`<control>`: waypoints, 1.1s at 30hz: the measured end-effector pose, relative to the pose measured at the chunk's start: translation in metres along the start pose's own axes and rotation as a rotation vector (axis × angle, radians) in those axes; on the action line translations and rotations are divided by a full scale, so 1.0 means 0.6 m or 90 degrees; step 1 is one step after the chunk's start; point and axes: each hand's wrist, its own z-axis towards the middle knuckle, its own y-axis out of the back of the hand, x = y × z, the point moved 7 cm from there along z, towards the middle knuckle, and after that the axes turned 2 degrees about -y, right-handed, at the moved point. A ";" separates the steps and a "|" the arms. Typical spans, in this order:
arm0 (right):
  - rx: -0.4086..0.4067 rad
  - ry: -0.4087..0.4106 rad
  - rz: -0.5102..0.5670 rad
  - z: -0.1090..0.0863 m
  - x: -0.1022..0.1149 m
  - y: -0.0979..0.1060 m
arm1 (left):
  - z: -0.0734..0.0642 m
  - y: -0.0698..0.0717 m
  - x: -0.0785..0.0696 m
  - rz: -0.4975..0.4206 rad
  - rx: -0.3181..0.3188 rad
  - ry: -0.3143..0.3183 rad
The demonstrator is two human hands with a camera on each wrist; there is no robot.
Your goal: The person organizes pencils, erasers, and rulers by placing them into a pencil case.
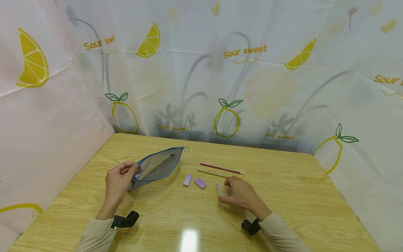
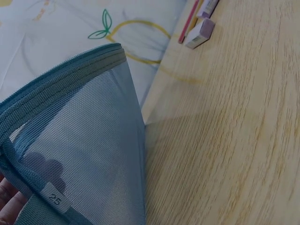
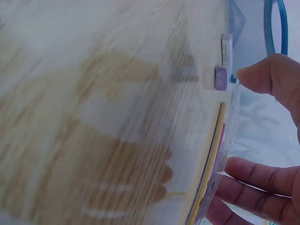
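Observation:
My left hand (image 1: pixel 118 182) pinches the near corner of a blue mesh zip pouch (image 1: pixel 160 166), whose mouth gapes. The left wrist view shows the pouch's mesh side (image 2: pixel 98 126) and a small "25" tag (image 2: pixel 55 199). At the middle right of the table, my right hand (image 1: pixel 240 192) grips a clear flat plastic piece (image 1: pixel 218 190) between thumb and fingers; its exact kind is hard to make out. Just beyond the fingers lie a yellow pencil (image 1: pixel 211 173) and a red pencil (image 1: pixel 221 168). Two purple erasers (image 1: pixel 187 180) sit between the hands.
The wooden table (image 1: pixel 283 203) meets a white curtain (image 1: pixel 195 77) printed with lemons at its back and sides. A black wrist mount (image 1: pixel 126 219) sits on the left arm and another mount (image 1: pixel 251 226) on the right.

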 end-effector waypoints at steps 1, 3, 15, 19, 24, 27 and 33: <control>-0.003 0.002 -0.001 0.000 0.001 0.001 | 0.000 0.000 0.000 0.001 0.000 -0.001; -0.007 0.004 -0.004 -0.001 0.002 0.003 | 0.000 0.000 0.000 0.004 -0.001 -0.003; -0.041 0.006 0.013 -0.006 0.010 0.020 | 0.003 0.000 0.005 0.012 -0.003 0.002; -0.053 0.002 0.019 -0.007 0.011 0.024 | 0.002 0.000 0.003 0.011 -0.004 -0.002; -0.060 0.003 0.021 -0.008 0.013 0.030 | 0.000 -0.001 -0.003 0.013 -0.004 -0.010; -0.069 0.008 0.019 -0.009 0.016 0.035 | -0.001 -0.001 -0.005 0.016 -0.005 -0.012; -0.083 0.012 0.028 -0.011 0.021 0.043 | -0.003 -0.001 -0.004 0.025 -0.010 -0.012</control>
